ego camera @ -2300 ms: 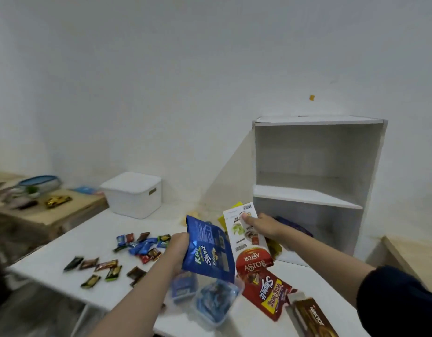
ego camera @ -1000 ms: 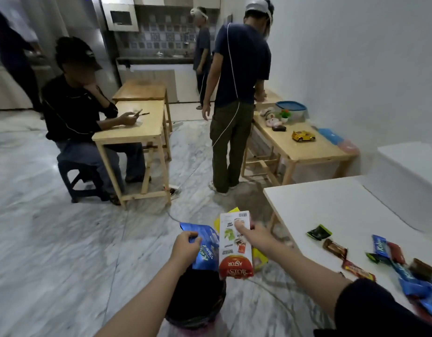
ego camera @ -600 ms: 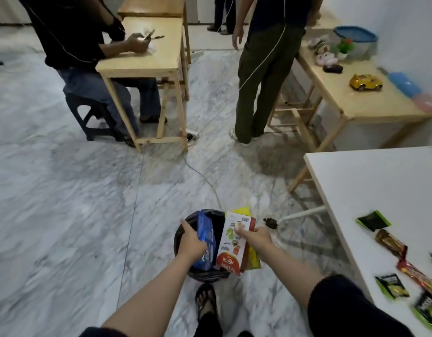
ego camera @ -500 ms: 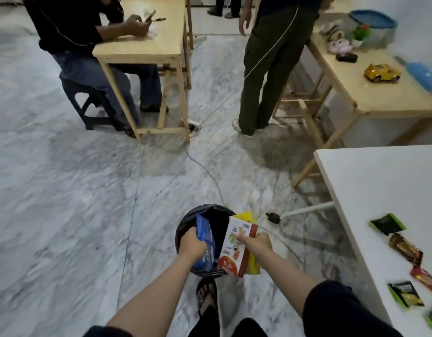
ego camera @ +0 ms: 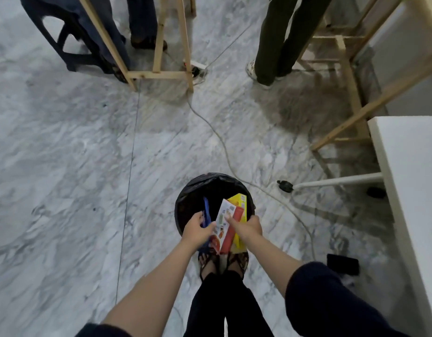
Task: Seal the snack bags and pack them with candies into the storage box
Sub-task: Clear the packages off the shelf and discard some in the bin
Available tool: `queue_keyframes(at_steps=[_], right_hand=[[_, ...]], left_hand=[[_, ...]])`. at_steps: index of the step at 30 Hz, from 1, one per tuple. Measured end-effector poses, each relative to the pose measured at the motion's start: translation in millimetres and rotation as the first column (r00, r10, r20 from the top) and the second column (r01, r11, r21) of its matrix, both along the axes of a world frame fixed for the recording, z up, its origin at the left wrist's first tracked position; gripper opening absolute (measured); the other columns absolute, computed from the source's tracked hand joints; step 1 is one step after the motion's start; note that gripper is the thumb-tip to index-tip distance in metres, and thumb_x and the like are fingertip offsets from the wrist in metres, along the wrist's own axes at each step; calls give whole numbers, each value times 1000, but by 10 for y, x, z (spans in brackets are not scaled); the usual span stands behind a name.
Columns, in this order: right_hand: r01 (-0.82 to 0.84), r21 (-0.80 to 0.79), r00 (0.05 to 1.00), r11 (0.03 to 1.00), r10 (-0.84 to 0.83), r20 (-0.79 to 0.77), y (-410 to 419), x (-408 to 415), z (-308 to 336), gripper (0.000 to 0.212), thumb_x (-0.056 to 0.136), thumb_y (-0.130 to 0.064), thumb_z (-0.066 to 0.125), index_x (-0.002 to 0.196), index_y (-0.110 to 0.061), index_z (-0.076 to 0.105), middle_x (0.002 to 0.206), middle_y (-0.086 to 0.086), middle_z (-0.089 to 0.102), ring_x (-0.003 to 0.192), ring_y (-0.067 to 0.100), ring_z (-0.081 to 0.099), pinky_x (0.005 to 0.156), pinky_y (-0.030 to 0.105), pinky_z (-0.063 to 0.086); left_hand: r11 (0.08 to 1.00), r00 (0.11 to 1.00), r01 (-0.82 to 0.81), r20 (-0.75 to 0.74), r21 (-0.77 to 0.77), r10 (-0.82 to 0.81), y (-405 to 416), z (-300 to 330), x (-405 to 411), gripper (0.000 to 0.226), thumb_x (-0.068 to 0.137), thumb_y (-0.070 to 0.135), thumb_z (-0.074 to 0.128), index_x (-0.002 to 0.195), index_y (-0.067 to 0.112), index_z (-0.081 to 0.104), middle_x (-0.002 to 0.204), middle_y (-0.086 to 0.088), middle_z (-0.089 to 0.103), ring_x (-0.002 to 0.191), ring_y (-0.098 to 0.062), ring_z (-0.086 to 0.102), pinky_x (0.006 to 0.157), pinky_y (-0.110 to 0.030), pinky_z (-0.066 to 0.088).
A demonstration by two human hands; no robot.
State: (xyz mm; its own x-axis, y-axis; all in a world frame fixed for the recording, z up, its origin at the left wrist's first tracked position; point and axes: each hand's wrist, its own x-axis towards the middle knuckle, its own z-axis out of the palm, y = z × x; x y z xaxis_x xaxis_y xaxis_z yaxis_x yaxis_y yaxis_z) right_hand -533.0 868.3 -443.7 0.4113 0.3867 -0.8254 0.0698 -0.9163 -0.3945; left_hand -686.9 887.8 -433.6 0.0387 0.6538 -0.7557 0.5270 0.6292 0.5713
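Person has swung off the desk [ego camera: 409,166]: left hand [ego camera: 197,229] grips blue bag [ego camera: 206,215], right hand [ego camera: 246,226] pinches white-red-yellow packets [ego camera: 228,224] over bin [ego camera: 198,190] at 12 o'clock. Discarding, looks like.

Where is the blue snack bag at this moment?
In the head view, low in the centre, the blue snack bag is held in the left hand, above the black bin, left of the boxes.

Head camera, single view; faces steeply down at floor [ego camera: 76,154]; near hands.
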Motion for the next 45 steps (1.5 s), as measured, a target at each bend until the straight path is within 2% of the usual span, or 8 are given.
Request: queue_keyframes(at_steps=[3,13,18,24,27,33,38,45], right_hand=[[-46,37,999,998,47,-18,130,50,-110,95,75,-53,70,143,-4,28,143,12,45,128,29,47,102,38,43],[-88,31,996,996,89,-25,-82,313,226,65,88,-41,60,139,-8,37,140,10,48,124,29,49,100,37,45],[-73,115,997,991,70,31,-412,413,592,66,87,-45,60,139,-12,34,140,7,47,124,25,49,84,27,40],[105,214,987,971,-127,94,-896,562,1031,81,84,-52,60,146,-14,23,150,10,36,133,29,41,100,34,39],[219,272,958,937,-259,121,-1229,598,1263,83,84,-51,60,147,-14,22,150,9,35,134,28,40,97,32,39],[305,422,870,854,-430,242,-2142,630,1761,61,82,-45,63,133,-18,41,133,4,53,119,24,51,83,23,36],[338,502,756,796,-547,360,-3110,751,2254,67,83,-45,63,136,-14,38,132,8,53,119,26,52,98,41,45],[461,488,519,741,-671,529,-4884,944,2668,80,81,-53,62,144,-13,31,145,9,44,131,27,43,106,41,38]], left_hand=[[999,999,-40,-5,-6,40,26,-64,41,63,87,30,64,140,6,38,140,-14,49,129,-25,47,104,-34,40],[997,998,-47,-42,-55,45,-130,299,222,73,88,43,60,145,9,29,149,-12,37,136,-24,38,109,-38,37],[997,996,72,-46,-9,-72,-338,598,443,71,86,47,59,142,10,35,145,-10,43,131,-24,44,102,-32,41],[945,949,315,-40,92,-312,-574,956,706,62,87,46,58,132,5,45,115,-3,53,116,-23,53,88,-26,39],[896,907,419,-25,149,-421,-690,1165,803,65,88,46,58,137,8,41,135,-9,50,124,-24,49,91,-26,40],[746,763,608,61,270,-644,-1219,1603,1051,73,85,51,59,141,12,35,144,-8,43,123,-17,48,96,-28,42],[563,574,753,77,340,-815,-1994,2074,1567,81,85,56,55,147,13,25,153,-6,30,138,-24,33,108,-35,35],[279,301,824,37,494,-953,-3495,2670,2207,75,85,55,55,144,14,32,149,-7,38,135,-24,38,108,-34,34]])
